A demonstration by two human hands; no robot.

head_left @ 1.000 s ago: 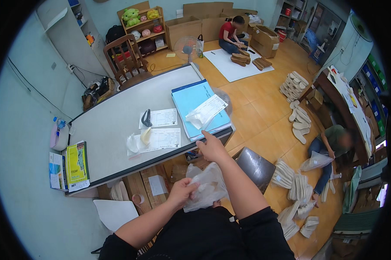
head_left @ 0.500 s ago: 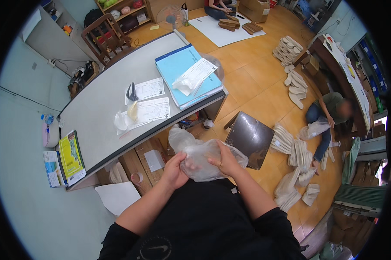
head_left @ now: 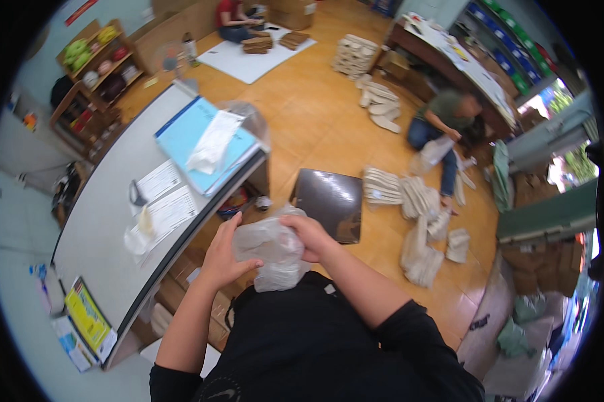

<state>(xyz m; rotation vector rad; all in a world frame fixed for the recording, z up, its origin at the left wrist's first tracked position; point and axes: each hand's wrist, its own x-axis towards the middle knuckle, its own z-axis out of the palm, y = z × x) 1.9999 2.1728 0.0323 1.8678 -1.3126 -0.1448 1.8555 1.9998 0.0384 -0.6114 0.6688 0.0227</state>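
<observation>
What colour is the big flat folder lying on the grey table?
Light blue folder, with a white bag on top; the head view shows it.

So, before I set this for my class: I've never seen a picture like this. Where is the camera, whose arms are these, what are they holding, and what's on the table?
The camera is worn on a person's head and looks down, so the round, bent edges come from its wide lens. The two bare arms from the bottom are that person's own. The left hand and right hand both grip a crumpled clear plastic bag in front of the body. Left of them, a grey table holds a blue folder, printed sheets and a yellow booklet. Other people sit on the orange floor.
</observation>
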